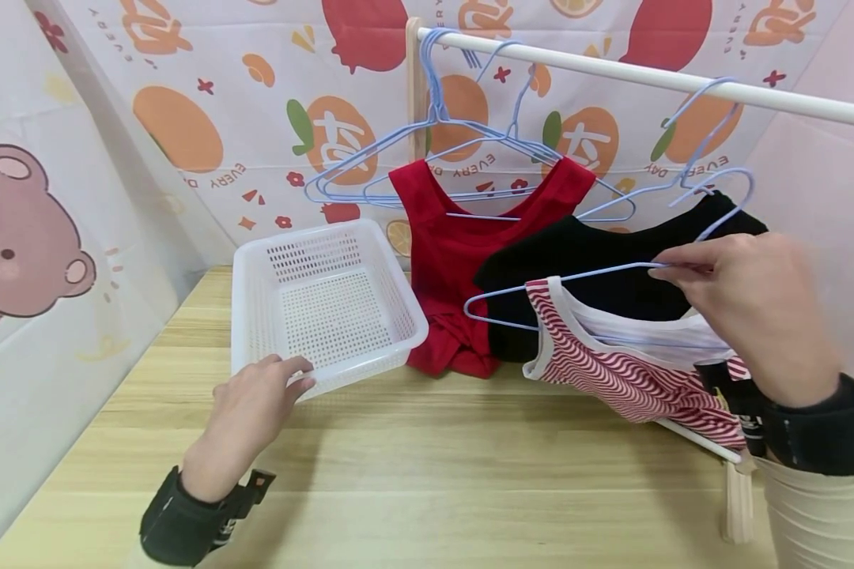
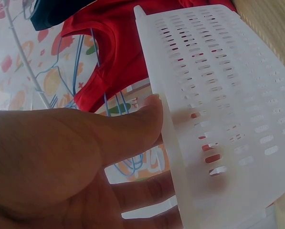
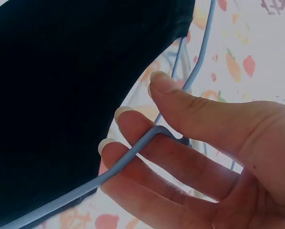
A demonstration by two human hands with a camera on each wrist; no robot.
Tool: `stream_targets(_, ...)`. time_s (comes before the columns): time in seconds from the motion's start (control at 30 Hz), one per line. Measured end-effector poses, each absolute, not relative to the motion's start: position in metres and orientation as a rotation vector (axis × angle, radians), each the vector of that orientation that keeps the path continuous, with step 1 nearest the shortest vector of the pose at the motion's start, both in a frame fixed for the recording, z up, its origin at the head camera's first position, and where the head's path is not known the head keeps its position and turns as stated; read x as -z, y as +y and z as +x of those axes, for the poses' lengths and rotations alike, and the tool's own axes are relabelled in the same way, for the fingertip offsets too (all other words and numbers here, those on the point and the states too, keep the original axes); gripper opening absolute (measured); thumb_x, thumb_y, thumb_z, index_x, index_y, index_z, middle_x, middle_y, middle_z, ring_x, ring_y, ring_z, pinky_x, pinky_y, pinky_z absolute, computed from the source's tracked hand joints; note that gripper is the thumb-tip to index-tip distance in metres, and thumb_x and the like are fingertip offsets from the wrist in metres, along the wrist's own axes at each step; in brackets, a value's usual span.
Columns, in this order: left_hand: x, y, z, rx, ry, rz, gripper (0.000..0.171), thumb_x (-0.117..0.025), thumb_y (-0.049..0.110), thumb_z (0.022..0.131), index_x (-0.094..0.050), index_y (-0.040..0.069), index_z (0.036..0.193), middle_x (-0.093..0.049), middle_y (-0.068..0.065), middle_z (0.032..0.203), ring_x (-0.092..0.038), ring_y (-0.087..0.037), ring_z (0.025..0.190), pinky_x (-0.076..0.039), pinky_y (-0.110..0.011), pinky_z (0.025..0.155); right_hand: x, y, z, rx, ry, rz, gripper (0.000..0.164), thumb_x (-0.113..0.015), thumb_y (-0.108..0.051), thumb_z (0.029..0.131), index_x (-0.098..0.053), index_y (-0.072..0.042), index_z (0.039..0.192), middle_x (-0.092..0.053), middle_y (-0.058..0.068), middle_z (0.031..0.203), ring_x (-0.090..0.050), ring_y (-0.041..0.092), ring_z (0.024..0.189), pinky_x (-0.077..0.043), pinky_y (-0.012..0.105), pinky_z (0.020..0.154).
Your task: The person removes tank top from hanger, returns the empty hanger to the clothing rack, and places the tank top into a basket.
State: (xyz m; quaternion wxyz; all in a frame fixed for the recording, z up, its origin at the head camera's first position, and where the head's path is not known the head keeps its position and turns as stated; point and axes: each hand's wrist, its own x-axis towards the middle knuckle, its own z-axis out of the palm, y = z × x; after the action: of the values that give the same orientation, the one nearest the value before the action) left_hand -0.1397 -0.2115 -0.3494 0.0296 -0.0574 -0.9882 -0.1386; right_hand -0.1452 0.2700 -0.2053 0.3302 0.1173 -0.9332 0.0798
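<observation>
My left hand [image 1: 259, 403] pinches the near rim of a white plastic basket [image 1: 402, 312] with perforated walls; nothing lies inside it. In the left wrist view the thumb [image 2: 149, 112] is on the outer side of the rim and the fingers reach past it. At the right, my right hand [image 1: 761, 308] holds a blue wire hanger [image 1: 498, 296] near its neck, hook upward. From this hanger hangs a red-and-white striped tank top [image 1: 612, 379] with white trim. In the right wrist view the hanger wire [image 3: 128, 155] crosses the curled fingers.
A clothes rack with a white rail [image 1: 612, 71] stands behind. On it hang a red tank top [image 1: 444, 245], a black top [image 1: 555, 261] and several bare blue hangers [image 1: 334, 178] at the left end. The rack's wooden foot [image 1: 738, 502] is on the wooden table [image 1: 470, 490].
</observation>
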Motion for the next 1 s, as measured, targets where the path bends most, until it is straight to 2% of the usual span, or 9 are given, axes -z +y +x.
stream_targets(0.2, 0.349, -0.211, -0.139, 0.433, -3.059, -0.171, 0.024, -0.07, 0.023, 0.098, -0.073, 0.01, 0.118, -0.069, -0.015, 0.09, -0.06, -0.029, 0.072, -0.042, -0.045, 0.055, 0.2, 0.252, -0.148, -0.203, -2.384, 0.377, 0.013, -0.087, -0.013, 0.08, -0.085, -0.012, 0.093, -0.079, 0.013, 0.078, -0.069, 0.033, 0.065, -0.033, 0.025, 0.052)
stream_targets(0.33, 0.349, -0.211, -0.139, 0.434, -3.061, -0.165, 0.025, -0.07, 0.023, 0.098, -0.073, 0.009, 0.118, -0.068, -0.014, 0.089, -0.059, -0.028, 0.072, -0.042, -0.044, 0.055, 0.196, 0.24, -0.146, -0.209, -2.379, 0.379, 0.015, -0.088, -0.014, 0.08, -0.085, -0.013, 0.096, -0.078, 0.014, 0.078, -0.065, 0.032, 0.062, -0.032, 0.033, 0.049)
stream_targets(0.57, 0.348, -0.211, -0.139, 0.436, -3.062, -0.164, 0.025, -0.07, 0.022, 0.098, -0.073, 0.009, 0.119, -0.068, -0.014, 0.088, -0.056, -0.027, 0.07, -0.04, -0.043, 0.055, 0.193, 0.225, -0.146, -0.277, -2.369, 0.396, 0.015, -0.088, -0.016, 0.081, -0.085, -0.014, 0.095, -0.079, 0.012, 0.078, -0.07, 0.032, 0.065, -0.03, 0.027, 0.046)
stream_targets(0.8, 0.348, -0.211, -0.139, 0.436, -3.059, -0.163, 0.024, -0.07, 0.022, 0.098, -0.073, 0.01, 0.118, -0.068, -0.014, 0.089, -0.058, -0.028, 0.072, -0.041, -0.044, 0.055, 0.201, 0.22, -0.148, -0.311, -2.412, 0.437, 0.017, -0.089, -0.016, 0.08, -0.085, -0.013, 0.096, -0.079, 0.012, 0.08, -0.072, 0.031, 0.069, -0.041, 0.035, 0.057)
stream_targets(1.0, 0.347, -0.211, -0.138, 0.436, -3.063, -0.159, 0.024, -0.07, 0.023, 0.098, -0.073, 0.01, 0.118, -0.069, -0.014, 0.091, -0.061, -0.03, 0.074, -0.042, -0.046, 0.056, 0.211, 0.218, -0.15, -0.332, -2.448, 0.455, 0.016, -0.088, -0.016, 0.081, -0.085, -0.014, 0.096, -0.08, 0.011, 0.079, -0.072, 0.029, 0.067, -0.04, 0.031, 0.053)
